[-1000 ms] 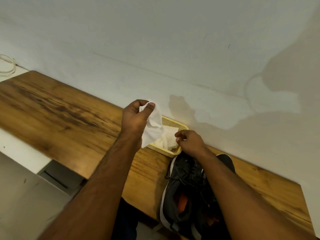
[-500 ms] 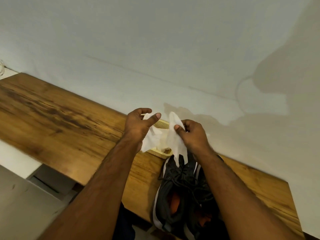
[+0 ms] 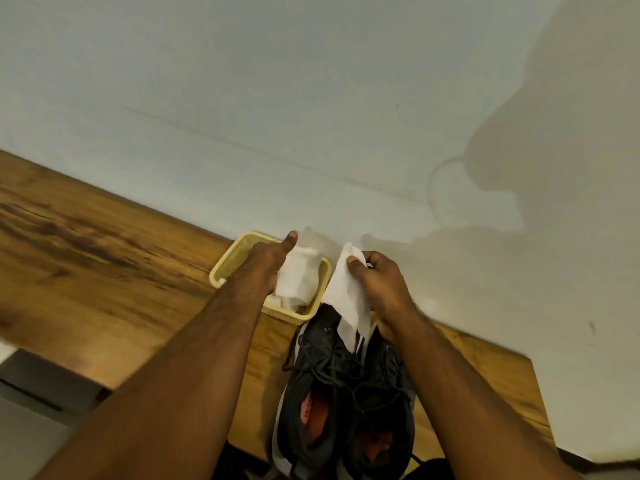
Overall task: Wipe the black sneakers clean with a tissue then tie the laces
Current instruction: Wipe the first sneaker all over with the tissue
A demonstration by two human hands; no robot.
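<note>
A: Status of hands, please

B: Right hand (image 3: 379,289), centre of the frame, pinches a thin white tissue sheet (image 3: 346,292) between thumb and fingers; the sheet hangs down over the toes of the shoes. Left hand (image 3: 268,263) reaches into the shallow pale-yellow perforated plastic basket (image 3: 221,271), thumb extended, fingers on the stack of white tissues (image 3: 298,278) inside. Whether those fingers are curled on the stack I cannot tell.

A: And the task items?

B: Pair of black sneakers with white sole trim and orange insoles (image 3: 343,393), lower centre, side by side, toes touching the basket. The dark laces (image 3: 329,368) lie loose and tangled across both.

A: Risks?

B: In my judgement, three. The thin sheet may tear if rubbed hard over eyelets. The sneakers' heels appear to overhang the near edge, so a firm wipe could push them off. The crossed laces could snag when one shoe is lifted.

A: Surface and room?

B: Long brown wooden bench top (image 3: 104,258) with dark grain, running from left of frame to lower right, against a plain white wall (image 3: 311,98) carrying the person's shadow at right
</note>
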